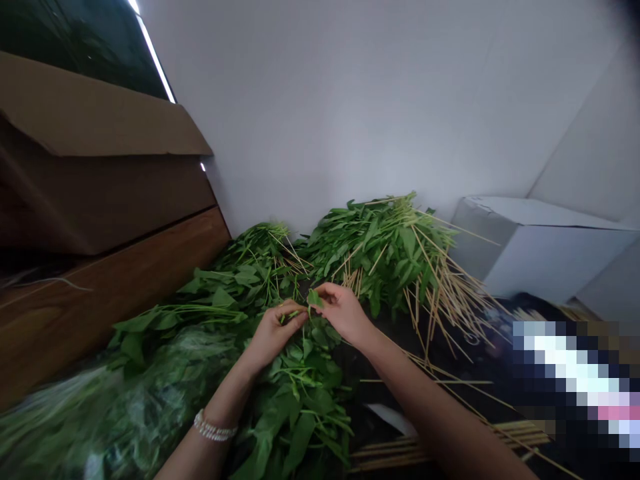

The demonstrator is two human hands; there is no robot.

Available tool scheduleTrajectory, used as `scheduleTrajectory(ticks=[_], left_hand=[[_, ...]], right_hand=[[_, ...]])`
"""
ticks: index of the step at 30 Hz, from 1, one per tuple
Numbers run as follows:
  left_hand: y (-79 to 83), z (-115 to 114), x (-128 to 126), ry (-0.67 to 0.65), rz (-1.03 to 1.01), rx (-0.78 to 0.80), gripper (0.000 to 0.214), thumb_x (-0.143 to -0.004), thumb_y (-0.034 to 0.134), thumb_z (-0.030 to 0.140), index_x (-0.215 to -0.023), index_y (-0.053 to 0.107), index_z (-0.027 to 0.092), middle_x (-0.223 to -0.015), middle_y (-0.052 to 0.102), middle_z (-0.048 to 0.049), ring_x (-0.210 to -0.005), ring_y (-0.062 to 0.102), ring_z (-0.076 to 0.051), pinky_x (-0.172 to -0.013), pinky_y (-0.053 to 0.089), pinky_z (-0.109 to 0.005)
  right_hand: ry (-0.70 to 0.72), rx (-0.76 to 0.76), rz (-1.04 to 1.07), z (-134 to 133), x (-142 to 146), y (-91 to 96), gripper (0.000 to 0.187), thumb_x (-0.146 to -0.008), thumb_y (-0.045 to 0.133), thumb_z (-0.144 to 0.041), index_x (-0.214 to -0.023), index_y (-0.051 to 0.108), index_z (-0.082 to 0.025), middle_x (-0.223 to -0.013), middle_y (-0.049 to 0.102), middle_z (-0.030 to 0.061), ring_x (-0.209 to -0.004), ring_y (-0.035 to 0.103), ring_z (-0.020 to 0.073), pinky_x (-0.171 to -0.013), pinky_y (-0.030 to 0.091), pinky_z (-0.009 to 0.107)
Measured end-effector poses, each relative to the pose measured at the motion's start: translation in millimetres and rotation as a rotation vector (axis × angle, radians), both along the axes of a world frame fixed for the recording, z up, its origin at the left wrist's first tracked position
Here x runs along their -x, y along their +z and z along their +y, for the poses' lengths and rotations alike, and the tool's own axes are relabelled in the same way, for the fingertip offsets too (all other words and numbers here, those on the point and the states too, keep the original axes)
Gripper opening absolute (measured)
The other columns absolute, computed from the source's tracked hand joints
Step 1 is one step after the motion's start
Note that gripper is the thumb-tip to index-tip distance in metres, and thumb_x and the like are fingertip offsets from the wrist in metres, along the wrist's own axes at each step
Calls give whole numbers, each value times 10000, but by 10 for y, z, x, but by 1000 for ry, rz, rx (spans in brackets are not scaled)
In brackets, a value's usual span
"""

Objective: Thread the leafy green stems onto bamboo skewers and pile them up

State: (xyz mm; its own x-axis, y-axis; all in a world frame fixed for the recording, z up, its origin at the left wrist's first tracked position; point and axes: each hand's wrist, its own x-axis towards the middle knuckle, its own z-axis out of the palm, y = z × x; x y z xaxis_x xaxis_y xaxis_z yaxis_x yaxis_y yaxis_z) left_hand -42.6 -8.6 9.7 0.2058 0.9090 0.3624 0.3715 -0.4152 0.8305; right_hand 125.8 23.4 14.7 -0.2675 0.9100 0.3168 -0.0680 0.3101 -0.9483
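My left hand (273, 335) and my right hand (346, 316) meet in the middle of the view, with fingers pinched. Between their fingertips is a small leafy green sprig (315, 299), partly covered by the fingers. Below them lies a heap of loose leafy greens (303, 393). Just beyond, a large pile of greens (365, 243) lies with many thin wooden skewers (445, 293) sticking out of it. Under my right forearm, more bare skewers (520, 435) lie in a bundle. A beaded bracelet (215, 427) circles my left wrist.
Clear plastic (185, 373) covers greens at lower left. A cardboard box (110, 193) rests on a wooden ledge (170, 250) at left. A white box (545, 250) stands at right, and a pale wall (350, 100) rises behind. A blurred patch hides the lower right.
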Motion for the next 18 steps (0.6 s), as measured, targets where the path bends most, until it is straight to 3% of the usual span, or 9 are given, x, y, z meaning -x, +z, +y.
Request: scheduleTrajectory(ticks=[8,13,16,18], left_hand=[[63,-40,-37,55,-94,30,138,-692,615,221,-567,612,162,-664,534,-1,-686,490,-143,-682,386,-247],[-26,24,53,245,-431,243,124,-668,566,260,-584,587,172,-506,412,48,-490,347,-96,-472,272,-211],[-52,103,136,362,-590,282,123,-667,585,297,-650,599,176,-531,482,50,-498,404,-98,-473,308,-199],[-38,126,148,347,-639,269,156,-688,616,325,-718,623,172,-670,594,24,-587,502,-111,-545,390,-204]], right_hand=[[-11,-13,-44,-35,36,-22,77,-712,621,-258,-745,638,-191,-665,618,-25,-609,543,117,-588,425,234],[31,84,48,-86,47,41,99,-700,573,-215,-773,639,-199,-605,584,-48,-571,543,113,-558,419,225],[28,188,161,-89,22,99,104,-687,564,-229,-773,613,-199,-579,580,-50,-556,568,123,-557,451,234],[52,202,158,-81,11,100,117,-678,566,-215,-787,606,-198,-597,584,-50,-554,576,121,-557,459,233]])
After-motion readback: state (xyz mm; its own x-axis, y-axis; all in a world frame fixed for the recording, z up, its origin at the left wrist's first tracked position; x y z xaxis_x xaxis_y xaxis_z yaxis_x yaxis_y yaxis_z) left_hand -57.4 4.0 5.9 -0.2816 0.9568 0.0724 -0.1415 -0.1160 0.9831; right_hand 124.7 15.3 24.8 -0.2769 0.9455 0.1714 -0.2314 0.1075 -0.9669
